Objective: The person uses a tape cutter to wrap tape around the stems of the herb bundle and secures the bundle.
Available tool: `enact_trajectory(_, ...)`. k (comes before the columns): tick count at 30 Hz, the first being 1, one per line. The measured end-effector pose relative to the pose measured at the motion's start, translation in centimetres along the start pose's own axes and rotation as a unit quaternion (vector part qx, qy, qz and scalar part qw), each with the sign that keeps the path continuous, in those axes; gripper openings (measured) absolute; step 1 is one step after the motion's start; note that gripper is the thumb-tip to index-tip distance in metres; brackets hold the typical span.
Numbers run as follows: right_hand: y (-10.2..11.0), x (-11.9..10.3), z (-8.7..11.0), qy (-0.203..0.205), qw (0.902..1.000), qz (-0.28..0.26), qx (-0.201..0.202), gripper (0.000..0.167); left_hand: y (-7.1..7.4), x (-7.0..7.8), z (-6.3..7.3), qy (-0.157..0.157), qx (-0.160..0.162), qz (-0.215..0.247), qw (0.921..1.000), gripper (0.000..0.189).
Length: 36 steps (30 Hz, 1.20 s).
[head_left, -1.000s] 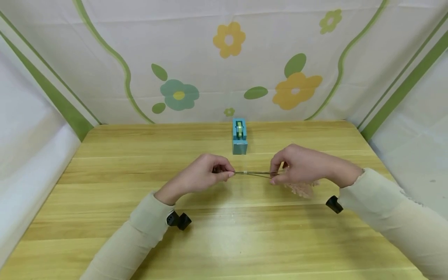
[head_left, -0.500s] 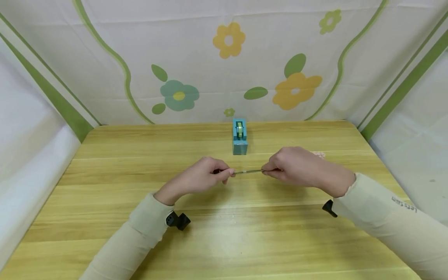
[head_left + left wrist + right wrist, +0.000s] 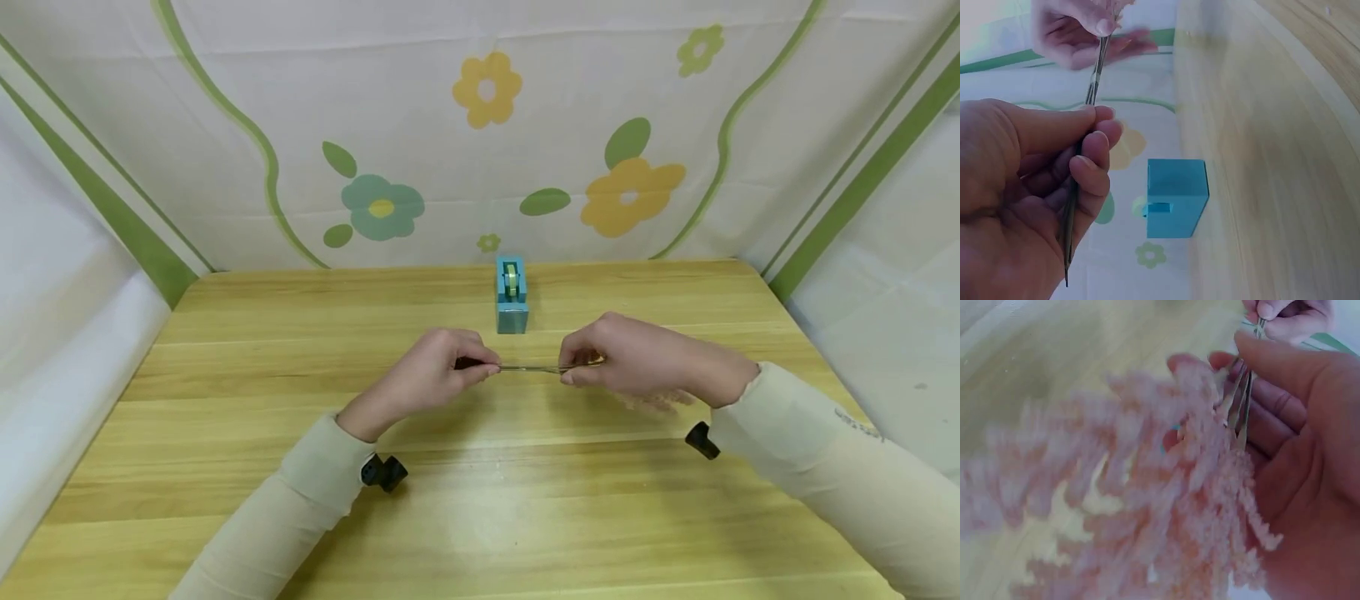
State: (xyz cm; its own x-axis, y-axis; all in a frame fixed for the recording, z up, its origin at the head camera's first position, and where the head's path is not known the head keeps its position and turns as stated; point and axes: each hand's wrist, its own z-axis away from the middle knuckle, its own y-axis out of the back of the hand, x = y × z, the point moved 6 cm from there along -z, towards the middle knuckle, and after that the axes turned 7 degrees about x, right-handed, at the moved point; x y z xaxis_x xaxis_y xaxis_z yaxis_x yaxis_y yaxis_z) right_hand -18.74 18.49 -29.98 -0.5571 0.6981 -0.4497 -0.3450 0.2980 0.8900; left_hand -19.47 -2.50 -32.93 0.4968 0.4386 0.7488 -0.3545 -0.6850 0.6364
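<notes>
Left hand (image 3: pixel 431 371) pinches stems (image 3: pixel 1094 81), ends running past grip across palm; right hand (image 3: pixel 637 354) pinches them nearer pink blooms (image 3: pixel 1172 500), which spill beside its palm.

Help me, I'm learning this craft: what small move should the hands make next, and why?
Probably slide the right hand to the pale band and press it snug: the band crosses the stems between the hands, the left hand pinches them close by, and the right hand holds them nearer the pink flowers. The left hand could likely steady them alone.
</notes>
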Motion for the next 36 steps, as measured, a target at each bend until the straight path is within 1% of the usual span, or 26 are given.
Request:
enact_trajectory(1,0.0,0.1,0.0,-0.001,1.0000,-0.006,0.001,0.010,0.0,-0.1,0.0,-0.003,0.000,-0.004,1.0000,0.015)
enact_trajectory(2,0.0,0.2,0.0,-0.001,1.0000,-0.002,0.006,0.011,0.0,-0.1,-0.1,-0.003,-0.003,-0.007,1.0000,0.015)
enact_trajectory(4,0.1,0.1,0.0,0.012,0.9992,0.027,0.028,0.012,-0.2,-0.4,-0.2,0.005,-0.018,-0.005,0.9998,0.016)
enact_trajectory(6,0.2,-0.2,0.0,0.031,0.9953,0.070,0.060,0.014,-0.3,-0.7,-0.3,0.022,-0.045,0.001,0.9987,0.019)
enact_trajectory(9,0.5,-0.5,0.1,0.053,0.9854,0.125,0.103,0.016,-0.6,-1.3,-0.4,0.051,-0.090,0.017,0.9945,0.024)
enact_trajectory(10,0.6,-0.6,0.1,0.054,0.9831,0.135,0.111,0.016,-0.6,-1.4,-0.4,0.057,-0.102,0.024,0.9929,0.025)
enact_trajectory(12,0.7,-0.6,0.1,0.045,0.9826,0.139,0.115,0.016,-0.6,-1.4,-0.4,0.059,-0.113,0.037,0.9911,0.024)
enact_trajectory(14,0.7,-0.5,0.0,0.028,0.9858,0.129,0.104,0.013,-0.5,-1.4,-0.4,0.050,-0.110,0.045,0.9916,0.022)
enact_trajectory(17,0.8,-0.2,-0.2,0.000,0.9923,0.098,0.076,0.005,-0.2,-1.1,-0.5,0.030,-0.093,0.043,0.9943,0.020)
enact_trajectory(19,0.7,-0.1,-0.4,-0.006,0.9945,0.087,0.059,0.004,-0.1,-0.9,-0.6,0.019,-0.079,0.037,0.9960,0.019)
enact_trajectory(21,0.7,-0.1,-0.4,-0.001,0.9945,0.090,0.054,0.003,0.0,-0.8,-0.6,0.017,-0.067,0.035,0.9970,0.018)
enact_trajectory(22,0.7,-0.2,-0.4,0.007,0.9934,0.099,0.057,0.002,0.0,-0.8,-0.7,0.018,-0.062,0.033,0.9974,0.018)
enact_trajectory(24,0.7,-0.6,-0.4,0.025,0.9886,0.129,0.074,0.006,0.1,-0.8,-0.8,0.028,-0.054,0.034,0.9976,0.017)
enact_trajectory(27,0.9,-1.2,-0.4,0.045,0.9770,0.176,0.111,0.011,0.1,-0.9,-0.9,0.044,-0.052,0.026,0.9973,0.019)
enact_trajectory(29,0.9,-1.5,-0.4,0.050,0.9710,0.194,0.130,0.014,0.0,-0.9,-1.1,0.049,-0.059,0.020,0.9968,0.021)
enact_trajectory(31,0.9,-1.5,-0.6,0.041,0.9690,0.201,0.138,0.018,0.0,-0.8,-1.2,0.046,-0.065,0.016,0.9967,0.023)
enact_trajectory(33,0.9,-1.2,-0.8,0.024,0.9719,0.193,0.132,0.020,0.1,-0.7,-1.4,0.037,-0.062,0.017,0.9972,0.021)
enact_trajectory(36,0.7,-0.5,-1.1,-0.005,0.9841,0.147,0.100,0.024,0.3,-0.5,-1.5,0.025,-0.046,0.023,0.9984,0.017)
